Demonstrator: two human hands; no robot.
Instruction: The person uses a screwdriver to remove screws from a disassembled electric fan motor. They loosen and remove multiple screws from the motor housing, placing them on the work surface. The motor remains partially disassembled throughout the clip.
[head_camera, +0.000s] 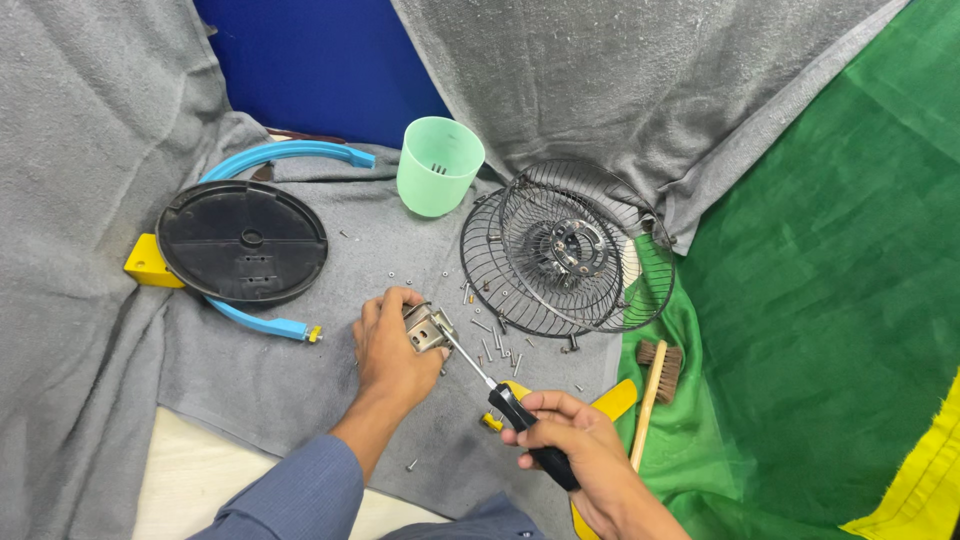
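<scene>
While left hand (392, 350) grips metal bracket (427, 327), right hand (570, 440) clasps screwdriver (500, 392); tip hidden behind bracket.

A grey cloth (300, 385) with a plain, slightly fuzzy weave covers most of the scene. At its far edge stands a pale mint-green cup (438, 166). Left of the cup lies a matt black round disc (242, 241), ringed by a sky-blue curved band (285, 152) and resting against a yellow block (146, 262). Right of the cup sits a dark wire cage (565, 248) with a pattern of thin radial bars. Behind the cup a deep blue panel (320, 65) shows. Far right of the cup spreads a bright green fabric (830, 300) with a yellow border. The screwdriver (520, 410) has a black handle and silver shaft; the sleeve (300, 495) is slate blue.
</scene>
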